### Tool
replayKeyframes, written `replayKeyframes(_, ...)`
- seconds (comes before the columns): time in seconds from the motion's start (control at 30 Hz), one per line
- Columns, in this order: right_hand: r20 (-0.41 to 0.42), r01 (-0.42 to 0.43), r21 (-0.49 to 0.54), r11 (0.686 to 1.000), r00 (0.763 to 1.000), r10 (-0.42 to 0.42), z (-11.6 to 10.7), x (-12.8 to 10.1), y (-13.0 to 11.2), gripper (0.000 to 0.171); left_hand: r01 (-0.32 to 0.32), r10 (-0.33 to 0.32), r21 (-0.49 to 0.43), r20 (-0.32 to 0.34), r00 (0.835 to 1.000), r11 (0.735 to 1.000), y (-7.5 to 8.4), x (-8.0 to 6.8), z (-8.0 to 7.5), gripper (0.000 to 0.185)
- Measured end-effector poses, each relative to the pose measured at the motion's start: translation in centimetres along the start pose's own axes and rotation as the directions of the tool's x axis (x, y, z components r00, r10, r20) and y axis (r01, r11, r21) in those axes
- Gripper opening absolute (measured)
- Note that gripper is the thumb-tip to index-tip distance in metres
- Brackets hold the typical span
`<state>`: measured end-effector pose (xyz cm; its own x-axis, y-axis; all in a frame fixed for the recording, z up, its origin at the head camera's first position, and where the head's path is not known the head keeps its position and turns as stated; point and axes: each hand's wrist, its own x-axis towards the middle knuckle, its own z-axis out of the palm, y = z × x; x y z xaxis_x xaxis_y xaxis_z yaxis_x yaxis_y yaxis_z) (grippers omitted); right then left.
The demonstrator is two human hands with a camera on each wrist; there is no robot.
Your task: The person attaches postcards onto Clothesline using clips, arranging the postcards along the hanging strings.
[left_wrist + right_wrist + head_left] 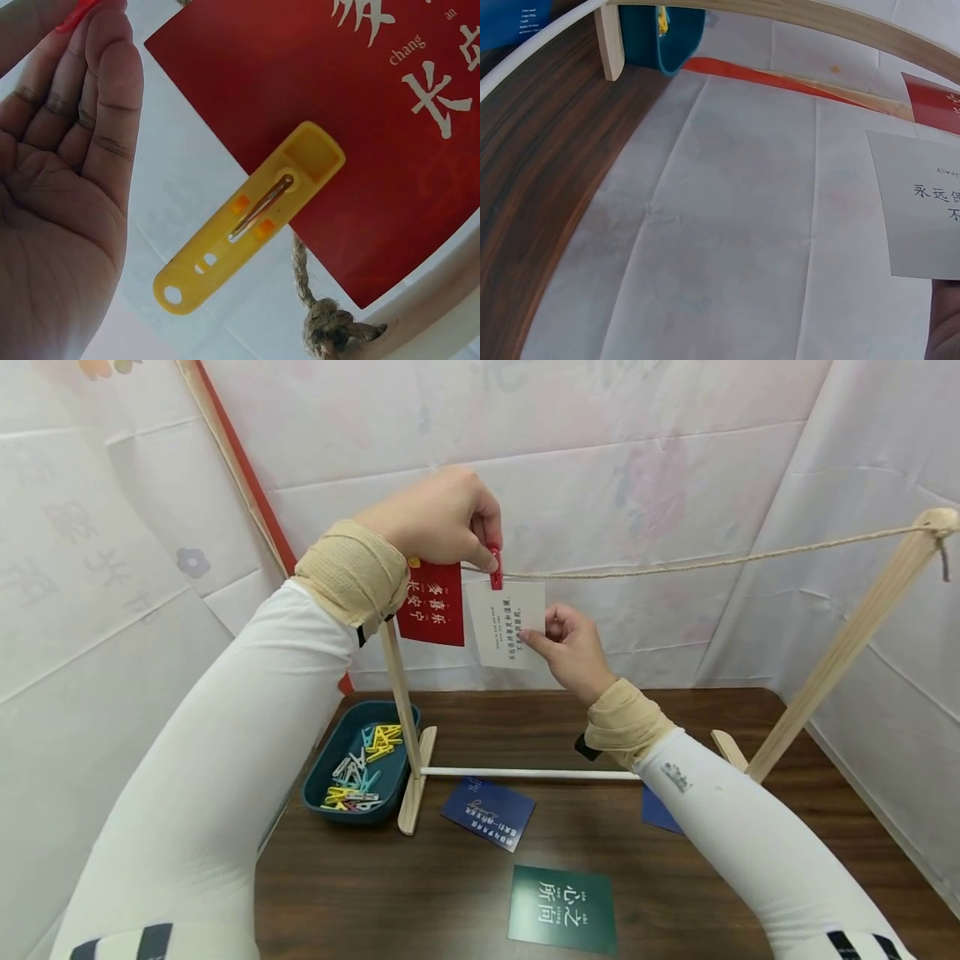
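Note:
A twine line (675, 562) runs between two wooden posts. A red card (432, 603) hangs from it at the left, held by a yellow clothespin (247, 217). Beside it a white card (505, 622) hangs at the line under a red clothespin (495, 566). My left hand (442, 518) pinches that red clothespin at the line. My right hand (570, 647) pinches the white card's lower right edge. In the right wrist view the white card (922, 206) shows at the right, with a fingertip below it.
A teal tray (330, 764) with several coloured clothespins sits by the left post (401, 693). A blue card (487, 812) and a green card (562, 908) lie on the dark wooden table (420, 893); another blue card (660, 812) is partly hidden by my right arm. White sheets hang around.

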<state>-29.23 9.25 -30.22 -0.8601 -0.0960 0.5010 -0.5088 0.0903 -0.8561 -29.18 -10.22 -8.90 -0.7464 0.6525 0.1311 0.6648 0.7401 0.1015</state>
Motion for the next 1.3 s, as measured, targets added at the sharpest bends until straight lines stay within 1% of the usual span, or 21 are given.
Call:
replayKeyframes(0.2, 0.007, -0.002, 0.034, 0.999, 1.0, 0.001, 0.2, 0.1, -0.1, 0.012, 0.003, -0.003, -0.014, 0.026, 1.0, 1.0, 0.0, 0.3, 0.4, 0.006)
replayKeyframes(0.6, 0.021, -0.011, 0.059, 0.998, 1.0, 0.009, 0.3, 0.0, -0.2, 0.007, 0.026, -0.024, -0.056, 0.041, 0.999, 0.998, -0.3, 0.5, 0.7, 0.007)
replayKeyframes(0.7, 0.026, -0.01, 0.062, 0.998, 1.0, 0.009, 0.3, 0.0, -0.2, 0.009, 0.019, -0.016, -0.06, 0.043, 0.999, 0.998, -0.4, 0.5, 0.7, 0.008)
replayKeyframes(0.83, 0.031, -0.007, 0.058, 0.998, 0.999, 0.006, 0.2, -0.1, -0.3, 0.014, -0.007, 0.009, -0.045, 0.047, 0.999, 0.999, -0.5, 0.5, 0.8, 0.013)
replayKeyframes(0.97, 0.044, -0.01, 0.053, 0.999, 0.999, 0.008, 0.0, -0.2, -0.3, 0.02, -0.021, 0.023, -0.037, 0.061, 0.998, 0.999, -0.5, 0.5, 0.9, 0.018)
replayKeyframes(1.2, 0.051, -0.03, 0.052, 0.998, 0.998, 0.027, -0.4, -0.3, -0.1, 0.025, -0.008, 0.011, -0.046, 0.07, 0.997, 0.999, -0.3, 0.4, 1.0, 0.019)
replayKeyframes(1.3, 0.045, -0.036, 0.047, 0.998, 0.998, 0.034, -0.6, -0.4, 0.0, 0.026, -0.006, 0.009, -0.047, 0.073, 0.997, 0.999, -0.2, 0.3, 1.1, 0.025)
